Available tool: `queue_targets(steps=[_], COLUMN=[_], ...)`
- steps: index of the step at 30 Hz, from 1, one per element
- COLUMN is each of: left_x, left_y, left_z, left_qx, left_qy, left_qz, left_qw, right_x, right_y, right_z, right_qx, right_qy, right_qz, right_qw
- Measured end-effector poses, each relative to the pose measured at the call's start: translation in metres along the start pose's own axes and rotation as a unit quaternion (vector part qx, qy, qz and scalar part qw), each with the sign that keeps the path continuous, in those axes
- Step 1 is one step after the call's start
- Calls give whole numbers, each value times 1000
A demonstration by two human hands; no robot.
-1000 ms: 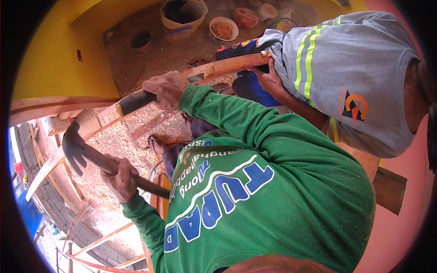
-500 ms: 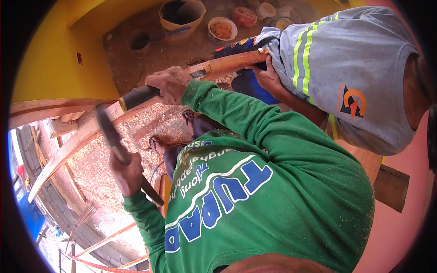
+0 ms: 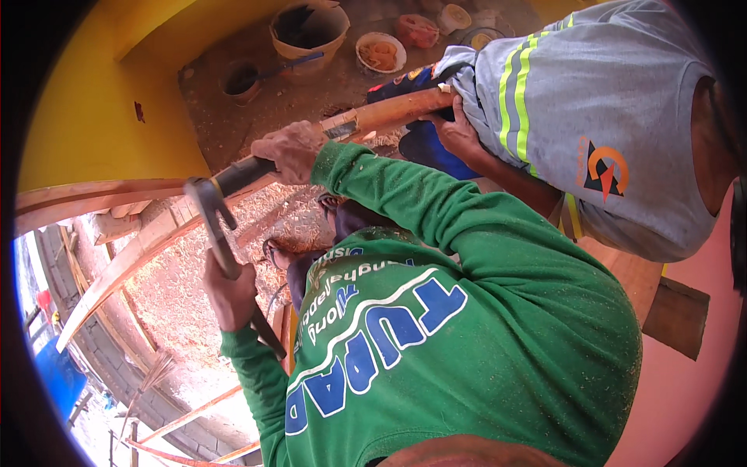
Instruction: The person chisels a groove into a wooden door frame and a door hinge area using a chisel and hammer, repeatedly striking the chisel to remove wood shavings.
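Note:
In my left hand [image 3: 231, 296] is a claw hammer [image 3: 268, 338], fingers closed round its shaft. Its steel head lies against the butt end of a dark, thick chisel handle [image 3: 240, 173]. My right hand [image 3: 292, 150] is wrapped round that handle, partly hiding it. Beyond my knuckles a flat grey metal piece, which looks like the blade, lies along a long curved wooden beam [image 3: 397, 109]. A co-worker's hand [image 3: 457, 132] touches the beam's far right end.
Wood shavings [image 3: 257, 218] cover the ground under the beam. At the back stand a large bucket [image 3: 331, 47] and a white bowl [image 3: 380, 53]. The co-worker's grey shirt [image 3: 607, 93] fills the upper right. A yellow wall [image 3: 85, 117] rises at left.
The hammer head has swung right from a short gap and now meets the chisel handle's end. My left hand moved slightly right with it; my right hand stays nearly in place.

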State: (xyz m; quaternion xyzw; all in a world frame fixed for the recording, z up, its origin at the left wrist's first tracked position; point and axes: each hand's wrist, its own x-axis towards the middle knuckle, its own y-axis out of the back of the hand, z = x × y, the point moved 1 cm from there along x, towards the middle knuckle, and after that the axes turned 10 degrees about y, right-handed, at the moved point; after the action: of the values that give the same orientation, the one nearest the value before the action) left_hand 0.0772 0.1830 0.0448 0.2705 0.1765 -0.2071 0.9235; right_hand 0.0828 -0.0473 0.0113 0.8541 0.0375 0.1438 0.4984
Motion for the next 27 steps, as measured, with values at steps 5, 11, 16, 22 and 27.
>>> queue_targets(steps=[5, 11, 16, 22, 27], left_x=[-8, -22, -26, -14, -14], left_y=[-4, 19, 32, 10, 13], left_z=[5, -7, 6, -11, -29], left_qx=[28, -177, -127, -21, -81], left_qy=[4, 35, 26, -17, 30], left_qz=[7, 26, 43, 52, 66], left_qw=[1000, 983, 991, 998, 994], right_x=[1, 4, -4, -3, -4], right_y=[1, 2, -10, -6, -3], right_z=[-5, -40, -25, -24, -16], right_qx=[-8, 33, 34, 22, 34], right_qy=[8, 74, 69, 87, 43], right_qz=[-22, 21, 17, 53, 94], right_qw=[1000, 997, 997, 995, 994])
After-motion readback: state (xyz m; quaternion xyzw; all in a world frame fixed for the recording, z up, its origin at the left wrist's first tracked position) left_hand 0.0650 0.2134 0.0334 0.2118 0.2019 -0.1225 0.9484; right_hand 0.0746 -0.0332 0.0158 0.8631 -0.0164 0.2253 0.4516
